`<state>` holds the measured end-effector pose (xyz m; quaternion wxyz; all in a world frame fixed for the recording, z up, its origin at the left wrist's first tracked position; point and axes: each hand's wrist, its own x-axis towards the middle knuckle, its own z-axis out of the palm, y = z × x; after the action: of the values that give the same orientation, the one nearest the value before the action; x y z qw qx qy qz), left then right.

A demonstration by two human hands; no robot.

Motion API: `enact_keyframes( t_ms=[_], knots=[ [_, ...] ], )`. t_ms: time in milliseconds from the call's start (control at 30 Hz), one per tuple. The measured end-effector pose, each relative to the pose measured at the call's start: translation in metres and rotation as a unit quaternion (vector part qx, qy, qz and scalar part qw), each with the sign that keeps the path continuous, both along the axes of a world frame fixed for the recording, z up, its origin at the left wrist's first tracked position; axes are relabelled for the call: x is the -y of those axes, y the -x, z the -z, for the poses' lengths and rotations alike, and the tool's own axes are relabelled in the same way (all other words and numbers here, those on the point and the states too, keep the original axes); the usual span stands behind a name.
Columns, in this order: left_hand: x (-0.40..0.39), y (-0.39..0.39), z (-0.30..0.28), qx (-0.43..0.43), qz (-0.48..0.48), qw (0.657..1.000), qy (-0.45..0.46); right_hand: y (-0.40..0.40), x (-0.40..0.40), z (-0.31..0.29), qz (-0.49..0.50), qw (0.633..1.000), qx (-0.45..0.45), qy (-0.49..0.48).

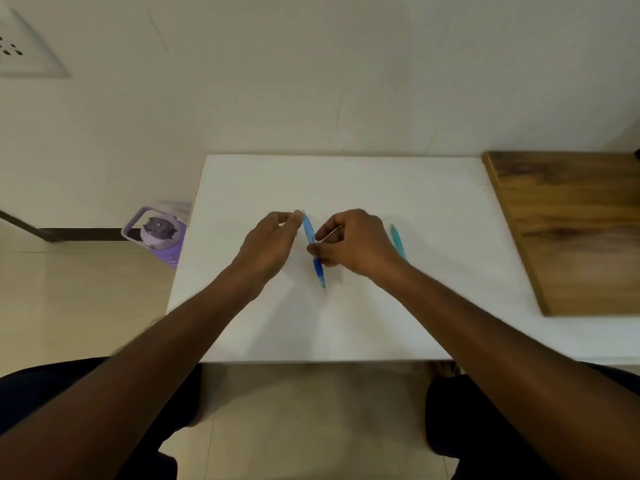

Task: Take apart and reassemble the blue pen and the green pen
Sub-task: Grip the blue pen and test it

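Blue pen (313, 249) sits mid-way across the white surface (346, 188), long axis running roughly away from the person, tip end with the thin point toward the near edge, dark blue grip section just above the tip. Can't tell whether it lies flat on the surface or is lifted slightly.

Right hand (353, 242) is just right of the blue pen, fingers (317, 251) curled in and pinching the barrel right above the grip section. A thin pale sliver shows between the upper fingers of that hand; too small to say what it is.

Left hand (273, 239) is just left of the blue pen, thumb and forefinger brought together at the pen's far end, the fingertips touching or pinching the cap end. Exact contact is blurred, but the fingers are closed on that end, not spread.

Green pen (398, 242) lies on the surface right of the blue pen, beyond the right hand, roughly parallel to the blue pen. Its near part is hidden behind the right wrist. Neither hand touches it. It looks whole from what shows.

Further right of the blue pen, a wooden board (571, 230) sits against the white surface's right edge. Left of the blue pen, off the surface and down on the floor, stands a purple water bottle (161, 233) with a handle. Wall socket plate (24, 46) is up on the wall, far left of the blue pen.
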<state>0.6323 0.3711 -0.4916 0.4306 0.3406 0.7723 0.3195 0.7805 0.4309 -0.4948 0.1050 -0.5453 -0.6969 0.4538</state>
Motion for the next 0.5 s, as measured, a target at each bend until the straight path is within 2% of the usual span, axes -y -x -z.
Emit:
enact_keyframes(
  t_ms=[100,233,433,500],
  knots=[
    [0.007,0.014,0.001,-0.156,0.082,0.983,-0.057,0.012,0.007,0.016,-0.019,0.996,0.074,-0.055],
    [0.015,0.028,0.003,-0.301,0.165,0.935,-0.089,0.021,0.010,0.033,-0.011,0.991,0.094,-0.092],
    [0.019,0.024,0.001,-0.388,0.241,0.888,-0.058,0.017,0.004,0.024,-0.047,0.982,0.138,-0.121],
    [0.018,0.026,-0.004,-0.387,0.226,0.890,-0.087,0.007,-0.005,0.005,-0.036,0.991,0.078,-0.102]
  ],
)
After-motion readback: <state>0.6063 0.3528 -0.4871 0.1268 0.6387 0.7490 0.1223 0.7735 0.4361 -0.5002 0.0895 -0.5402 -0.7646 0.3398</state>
